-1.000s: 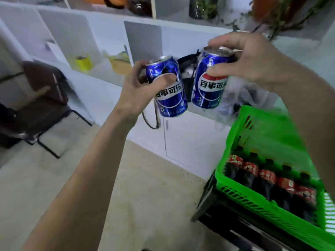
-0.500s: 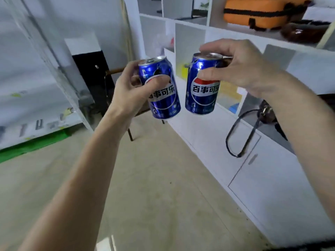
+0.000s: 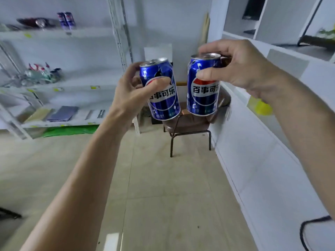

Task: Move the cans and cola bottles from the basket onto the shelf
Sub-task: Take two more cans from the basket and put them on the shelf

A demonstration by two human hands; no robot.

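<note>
Head view: two blue cans are held up at the centre of the frame, apart from each other. The left can (image 3: 160, 89) is gripped by the left hand (image 3: 132, 95), the right can (image 3: 204, 86) by the right hand (image 3: 239, 67), fingers wrapped around each. Two more cans (image 3: 66, 20) are seen on the shelf (image 3: 54, 32) at upper left.
</note>
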